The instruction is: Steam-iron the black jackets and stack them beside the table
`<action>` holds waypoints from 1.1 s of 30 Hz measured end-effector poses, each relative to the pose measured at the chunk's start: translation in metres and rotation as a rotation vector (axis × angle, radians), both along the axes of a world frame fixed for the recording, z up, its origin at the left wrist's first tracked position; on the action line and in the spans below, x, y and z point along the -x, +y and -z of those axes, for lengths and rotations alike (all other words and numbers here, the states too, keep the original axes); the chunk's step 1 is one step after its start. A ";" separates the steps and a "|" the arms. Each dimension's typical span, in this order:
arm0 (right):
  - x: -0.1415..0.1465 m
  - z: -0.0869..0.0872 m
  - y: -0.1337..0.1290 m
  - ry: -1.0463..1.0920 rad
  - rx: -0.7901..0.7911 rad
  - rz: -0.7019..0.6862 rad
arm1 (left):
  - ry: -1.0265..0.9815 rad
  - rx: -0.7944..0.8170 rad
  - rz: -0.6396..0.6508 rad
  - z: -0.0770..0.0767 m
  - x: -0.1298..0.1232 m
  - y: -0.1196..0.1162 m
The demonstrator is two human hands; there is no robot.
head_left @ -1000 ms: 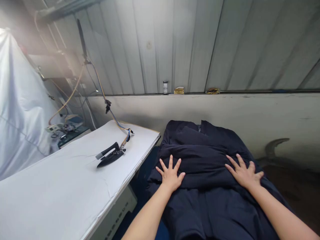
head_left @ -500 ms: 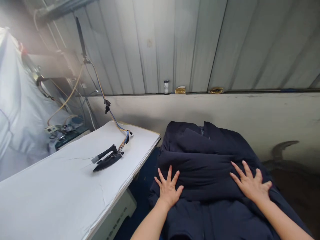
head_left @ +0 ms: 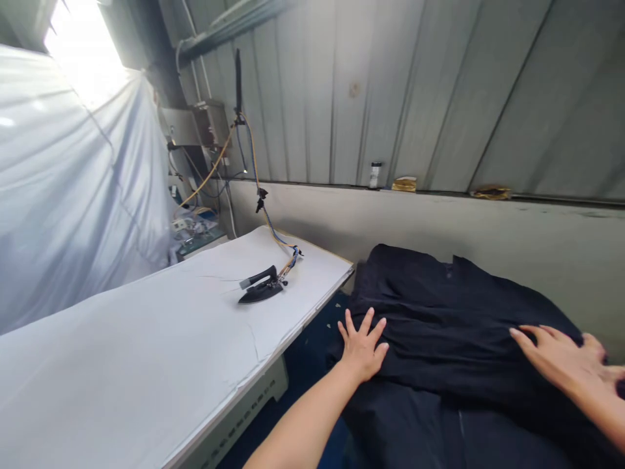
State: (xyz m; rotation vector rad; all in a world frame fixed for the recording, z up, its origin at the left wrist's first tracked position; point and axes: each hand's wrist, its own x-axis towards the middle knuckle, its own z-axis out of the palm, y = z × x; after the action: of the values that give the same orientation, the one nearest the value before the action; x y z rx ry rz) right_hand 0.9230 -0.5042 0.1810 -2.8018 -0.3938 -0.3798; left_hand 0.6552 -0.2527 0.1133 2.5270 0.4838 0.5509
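Note:
A pile of dark navy cloth (head_left: 439, 293), looking like folded garments, lies in front of me beside the wall. My left hand (head_left: 362, 348) rests on the pile's left side, fingers spread and palm down. On the right side my right hand (head_left: 566, 358) touches the cloth with its fingers apart and slightly bent. Neither hand holds anything. A seam line shows in the nearer part of the cloth. What lies beneath the pile is hidden.
A white-covered table (head_left: 161, 365) stands to the left, bearing a black iron (head_left: 262, 286) with hanging hoses (head_left: 277, 234). Under it is a pale crate (head_left: 254, 407). White sheeting (head_left: 73, 195) hangs at far left. A small bottle (head_left: 375, 174) stands on the wall ledge.
The view has turned left, so the table and pile appear farther right. My right hand has shifted rightward over the pile, its fingers more bent. My left hand stays spread on the cloth.

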 end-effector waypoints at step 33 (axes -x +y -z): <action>0.780 0.071 0.548 0.913 -0.111 -1.605 | -0.514 -0.092 -1.778 0.036 0.708 0.141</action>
State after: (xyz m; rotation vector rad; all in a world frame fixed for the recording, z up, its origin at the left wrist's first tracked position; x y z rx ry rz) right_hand 0.1431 0.0442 0.1100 -1.4362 -1.8588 1.0635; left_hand -0.0531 -0.1121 0.0774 1.2161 2.3766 1.6613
